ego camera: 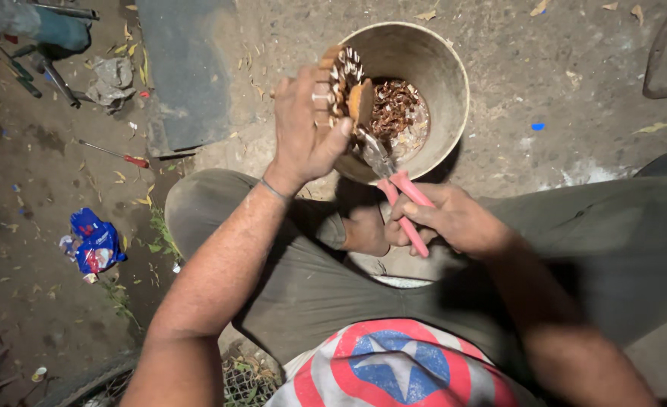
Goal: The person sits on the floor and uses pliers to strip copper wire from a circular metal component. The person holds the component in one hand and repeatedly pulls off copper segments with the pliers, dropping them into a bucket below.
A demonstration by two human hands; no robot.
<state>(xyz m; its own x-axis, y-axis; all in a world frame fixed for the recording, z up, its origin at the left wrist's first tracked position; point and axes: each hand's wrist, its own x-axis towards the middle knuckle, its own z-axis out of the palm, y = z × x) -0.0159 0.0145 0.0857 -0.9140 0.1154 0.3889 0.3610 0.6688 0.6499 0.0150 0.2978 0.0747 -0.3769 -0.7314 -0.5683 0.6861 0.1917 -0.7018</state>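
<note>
We gripped the motor armature in our closed left hand over the bucket; right hand squeezed the pink-handled pliers, jaws angled up-left onto it.

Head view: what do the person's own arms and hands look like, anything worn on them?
Both forearms are bare, with no sleeves in view and no gloves. The left hand has a thin band around its wrist, like a bracelet or thread. The right hand shows no ring or watch, and its wrist looks bare. Both hands look dusty from work.
</note>
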